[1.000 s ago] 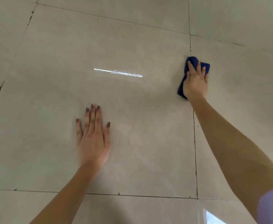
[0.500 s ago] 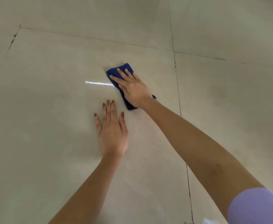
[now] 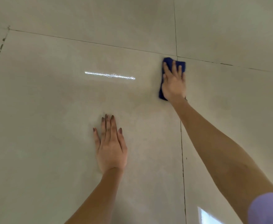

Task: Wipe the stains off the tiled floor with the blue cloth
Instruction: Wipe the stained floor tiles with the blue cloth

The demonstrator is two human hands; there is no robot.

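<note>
Count: 1 cloth (image 3: pixel 168 61), 2 hands, 1 lilac sleeve (image 3: pixel 268 209) at the lower right edge of the view. 4 tiles of the floor (image 3: pixel 51 110) meet at the joint crossing (image 3: pixel 177 56); parts of further tiles show at the left edge.

Cloth: dark blue and folded to an oblong pad. It lies flat on the floor at the far right corner of the large centre tile. Its long axis runs near to far, roughly parallel to the near-far joint (image 3: pixel 182 151). The far end sits just below the crossing, and its far right corner laps over that joint onto the tile to the right. The near end points toward the person and tilts slightly left.

Right hand (image 3: pixel 173 84): palm down on the cloth, covering most of it. Its fingers (image 3: pixel 174 67) are straight and slightly spread, pressing rather than grasping. Blue shows beyond the fingertips and along the left side of the hand.

Left hand (image 3: pixel 110 151): flat on the bare centre tile, well apart from the cloth, nearer the person and to the left. Its fingers are extended and close together, with the thumb angled out; it holds nothing. The nails are dark.

Floor: beige, glossy. 1 bright light streak (image 3: pixel 110 75) lies between the hands and the far joint. Dark marks (image 3: pixel 3 41) sit in the left joint.
</note>
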